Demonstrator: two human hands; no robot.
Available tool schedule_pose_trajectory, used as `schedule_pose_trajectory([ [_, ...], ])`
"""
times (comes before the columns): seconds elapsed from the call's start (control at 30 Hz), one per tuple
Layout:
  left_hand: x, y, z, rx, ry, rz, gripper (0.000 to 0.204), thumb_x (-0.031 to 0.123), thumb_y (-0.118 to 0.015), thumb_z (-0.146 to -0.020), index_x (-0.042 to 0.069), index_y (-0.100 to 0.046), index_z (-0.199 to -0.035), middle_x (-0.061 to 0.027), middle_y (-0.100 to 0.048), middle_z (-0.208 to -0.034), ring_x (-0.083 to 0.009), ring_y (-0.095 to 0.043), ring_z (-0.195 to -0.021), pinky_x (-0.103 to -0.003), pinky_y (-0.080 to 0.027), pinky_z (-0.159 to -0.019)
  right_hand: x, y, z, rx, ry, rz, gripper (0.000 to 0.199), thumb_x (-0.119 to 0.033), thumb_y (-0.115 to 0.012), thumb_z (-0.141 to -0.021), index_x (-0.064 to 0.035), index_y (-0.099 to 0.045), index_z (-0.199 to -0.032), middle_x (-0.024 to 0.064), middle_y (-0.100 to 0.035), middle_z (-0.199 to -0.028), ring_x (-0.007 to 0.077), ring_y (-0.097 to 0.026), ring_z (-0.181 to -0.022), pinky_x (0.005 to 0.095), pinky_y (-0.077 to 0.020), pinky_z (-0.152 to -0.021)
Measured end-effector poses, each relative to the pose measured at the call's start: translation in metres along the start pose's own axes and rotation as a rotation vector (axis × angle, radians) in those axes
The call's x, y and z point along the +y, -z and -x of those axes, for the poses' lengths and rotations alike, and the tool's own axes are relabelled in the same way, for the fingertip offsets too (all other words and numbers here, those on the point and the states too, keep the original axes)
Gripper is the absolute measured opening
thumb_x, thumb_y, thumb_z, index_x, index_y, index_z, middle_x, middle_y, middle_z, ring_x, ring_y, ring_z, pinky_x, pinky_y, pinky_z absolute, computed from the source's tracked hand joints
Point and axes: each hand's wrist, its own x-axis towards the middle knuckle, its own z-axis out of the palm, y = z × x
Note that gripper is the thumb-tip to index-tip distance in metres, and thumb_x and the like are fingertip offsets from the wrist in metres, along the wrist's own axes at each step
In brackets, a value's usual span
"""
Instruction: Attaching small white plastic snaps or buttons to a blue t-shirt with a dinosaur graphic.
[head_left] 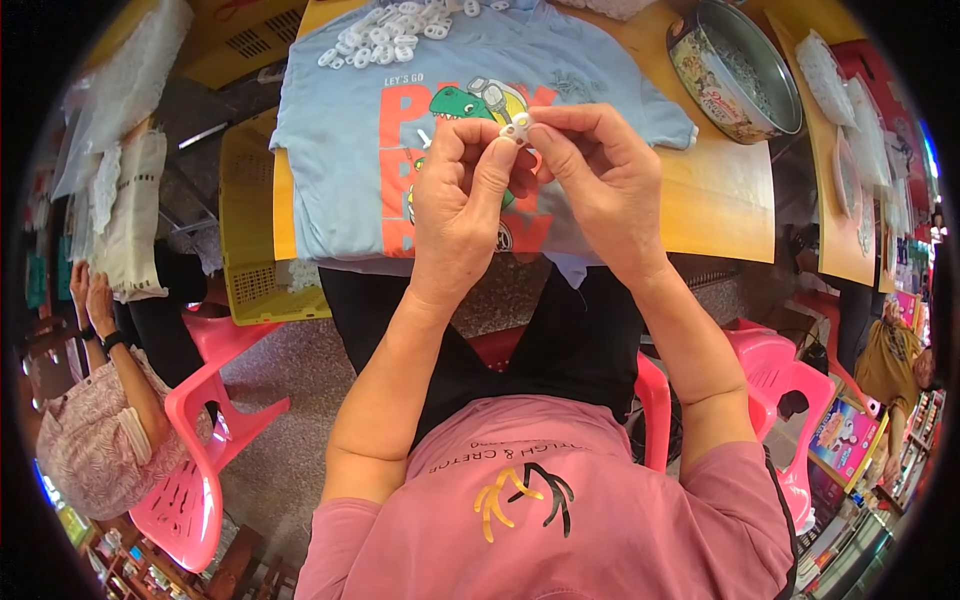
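Above a light blue T-shirt (335,150) spread on the table, my two hands meet at a small white plastic piece (516,130) with holes in it. My left hand (462,205) pinches it between thumb and fingers from the left. From the right, my right hand (612,190) grips it the same way. A spot of yellow shows on the piece, but the fingertips hide its details. Farther back on the shirt lies a heap of similar white plastic pieces (385,40). The shirt carries a printed green dinosaur (462,104) and large red letters.
An oval tin (700,85) with small metallic bits stands at the table's back right. A yellow plastic crate (245,240) sits left of the table (720,200). Pink chairs (185,500) flank me. A person (105,420) works at the left; another (890,360) is at far right.
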Motion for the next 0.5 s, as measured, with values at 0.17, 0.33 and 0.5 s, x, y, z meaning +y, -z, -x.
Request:
schedule_pose_trajectory([
  [0.17,0.0031,-0.0022,0.0004,0.003,-0.019,0.007,0.014,0.013,-0.055,-0.1,0.001,-0.053,-0.105,-0.0049,-0.064,-0.086,-0.0091,-0.061,-0.075,-0.023,-0.05,-0.068,-0.0019,-0.0038,0.0001,0.014,-0.02,-0.041,0.017,-0.004,-0.064,-0.092,0.0032,-0.063,-0.108,0.0053,-0.068,-0.094,0.0076,-0.062,-0.079,0.0219,-0.052,-0.072],
  [0.33,0.0007,-0.0008,0.001,0.039,-0.053,-0.019,0.013,0.014,-0.056,-0.099,0.002,-0.053,-0.103,-0.004,-0.063,-0.086,-0.0083,-0.06,-0.075,-0.022,-0.048,-0.067,0.0015,-0.0028,-0.0007,-0.001,0.021,-0.054,0.017,-0.006,-0.063,-0.093,0.0031,-0.063,-0.108,0.0039,-0.067,-0.093,0.0072,-0.062,-0.081,0.022,-0.0514,-0.072],
  [0.5,0.0003,-0.0021,0.0027,0.028,-0.071,0.049,0.013,0.014,-0.057,-0.099,0.003,-0.051,-0.101,-0.0021,-0.061,-0.085,-0.0072,-0.056,-0.074,-0.022,-0.046,-0.066,-0.003,-0.0033,-0.0006,-0.034,-0.08,-0.195,0.02,-0.009,-0.063,-0.094,0.0022,-0.064,-0.111,0.0032,-0.066,-0.093,0.0068,-0.06,-0.081,0.0209,-0.0497,-0.071],
])
